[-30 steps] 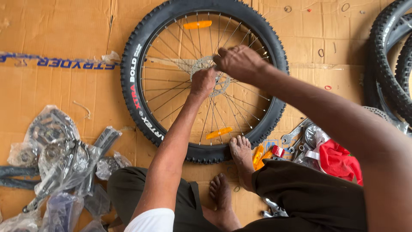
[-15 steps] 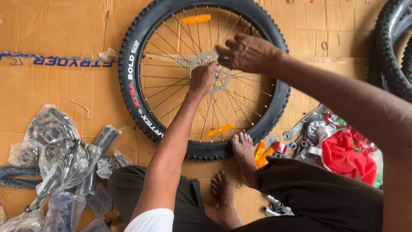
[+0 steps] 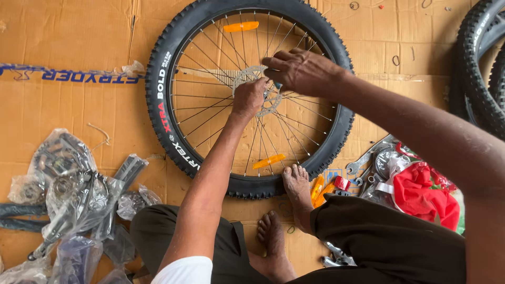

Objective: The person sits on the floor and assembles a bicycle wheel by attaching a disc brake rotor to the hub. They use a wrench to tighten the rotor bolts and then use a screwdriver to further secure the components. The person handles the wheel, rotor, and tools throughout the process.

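Head view: both hands (image 3: 251,96) (image 3: 300,69), grip pinching brake disc (image 3: 259,90) on wheel (image 3: 249,94); bagged parts (image 3: 68,192) alongside.

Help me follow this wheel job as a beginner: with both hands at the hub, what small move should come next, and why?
Probably a short turn of whatever the right hand pinches, while the left hand steadies the brake disc. The disc lies flat on the hub of the bicycle wheel, and the right fingertips close on a small dark part at the disc's edge. What that part is, I cannot tell.

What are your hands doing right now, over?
Left hand pressing the brake disc at the wheel hub. Right hand pinching something small there. Nothing blocking; one foot against the tyre.
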